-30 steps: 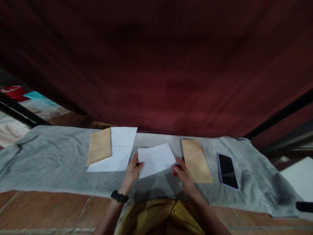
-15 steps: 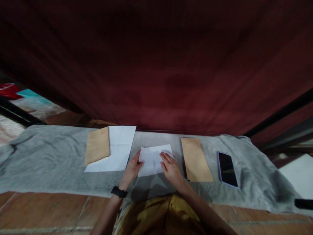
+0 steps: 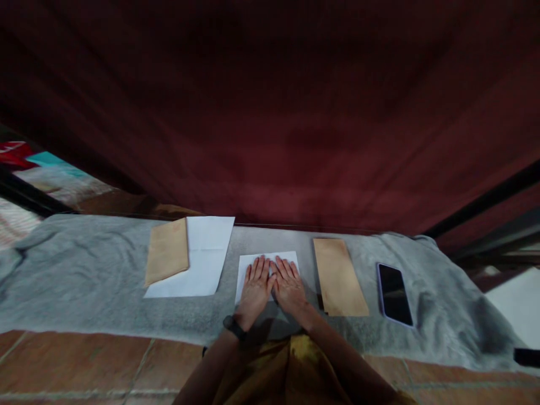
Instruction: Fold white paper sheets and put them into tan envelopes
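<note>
A white sheet of paper [image 3: 247, 260], apparently folded, lies on the grey cloth in front of me. Both hands press flat on it, side by side with the thumbs close together. My left hand [image 3: 255, 287] covers its left and middle part, fingers stretched out. Over the right part, my right hand [image 3: 289, 286] rests with its fingers extended too. Much of the paper is hidden beneath them. To the right lies a long brown envelope [image 3: 340, 275]. On the left, a brown envelope [image 3: 167, 251] overlaps a larger creased white sheet [image 3: 208, 242].
A phone with a pale purple case [image 3: 395, 295] lies right of the long envelope. The grey cloth [image 3: 93, 270] covers the narrow bench surface. A dark red fabric panel [image 3: 270, 140] rises behind it. Tiled floor [image 3: 101, 365] shows at the near edge.
My left hand has let go of the paper's left edge and moved right onto it. My right hand has flattened beside it. The paper now lies flatter on the cloth.
</note>
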Tool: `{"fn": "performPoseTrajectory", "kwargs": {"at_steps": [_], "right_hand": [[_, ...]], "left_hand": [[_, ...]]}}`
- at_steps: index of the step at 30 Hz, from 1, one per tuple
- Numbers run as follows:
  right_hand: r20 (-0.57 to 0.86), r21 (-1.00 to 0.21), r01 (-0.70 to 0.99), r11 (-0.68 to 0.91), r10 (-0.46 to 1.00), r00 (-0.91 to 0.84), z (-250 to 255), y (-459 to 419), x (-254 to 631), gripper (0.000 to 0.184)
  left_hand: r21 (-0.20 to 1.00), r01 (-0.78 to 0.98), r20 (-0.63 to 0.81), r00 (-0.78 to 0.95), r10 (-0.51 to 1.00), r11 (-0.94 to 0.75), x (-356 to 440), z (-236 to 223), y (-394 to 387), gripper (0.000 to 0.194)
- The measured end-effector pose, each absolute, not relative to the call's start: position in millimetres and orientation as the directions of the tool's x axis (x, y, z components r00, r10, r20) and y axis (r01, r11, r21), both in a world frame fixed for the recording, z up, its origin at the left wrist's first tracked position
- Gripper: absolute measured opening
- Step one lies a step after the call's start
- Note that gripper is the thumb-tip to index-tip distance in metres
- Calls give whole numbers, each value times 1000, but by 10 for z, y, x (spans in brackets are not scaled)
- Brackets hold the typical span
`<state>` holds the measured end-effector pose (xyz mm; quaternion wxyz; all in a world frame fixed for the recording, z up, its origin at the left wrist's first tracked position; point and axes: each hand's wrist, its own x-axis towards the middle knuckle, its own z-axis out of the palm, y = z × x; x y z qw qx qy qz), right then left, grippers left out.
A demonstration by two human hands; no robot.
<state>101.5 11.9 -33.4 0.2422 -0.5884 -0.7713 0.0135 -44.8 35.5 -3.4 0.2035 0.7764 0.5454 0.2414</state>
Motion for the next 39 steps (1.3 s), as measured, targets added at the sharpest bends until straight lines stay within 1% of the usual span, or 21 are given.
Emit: {"fn": "performPoseTrajectory", "kwargs": {"at_steps": [3,7,11,15,17,19,21,23,26,28,33,39], "right_hand": [[376,-308,909,279,914,-153,-356,141,1041,52],[394,-317,929,190,917,-53,-385,167,1137,51],[420,-320,941,107,907,40,-415,171,1260,52],[418,-344,939,30,900,125,-389,194,1257,53],[401,-347,937,47,910,103,-350,232,1174,53],[368,-342,931,126,930,9,-310,283,1059,51],[325,-338,917,212,941,-98,-286,331,948,50],[296,-333,908,255,942,-156,-287,362,872,50],[305,-320,914,251,940,-152,-330,375,848,50],[332,-308,924,225,936,-117,-370,375,878,51],[407,-282,947,156,913,-29,-451,377,1018,51],[483,-249,964,87,874,46,-495,309,1192,54]], "left_hand": [[547,767,167,292,942,-335,-407,-126,393,57],[512,798,199,249,948,-317,-530,-172,422,62],[492,828,230,173,958,-268,-677,-191,416,62],[457,850,249,162,955,-263,-752,-222,405,62],[436,859,258,168,951,-270,-757,-231,402,62],[406,871,268,178,947,-278,-754,-229,400,60],[346,892,274,199,941,-290,-751,-218,397,57],[257,919,271,228,935,-298,-751,-205,394,56],[140,946,263,249,932,-292,-754,-196,391,55],[103,953,262,250,932,-285,-755,-201,393,55],[112,952,273,246,930,-284,-752,-221,400,56],[182,948,301,200,933,-261,-771,-245,383,60]]}}
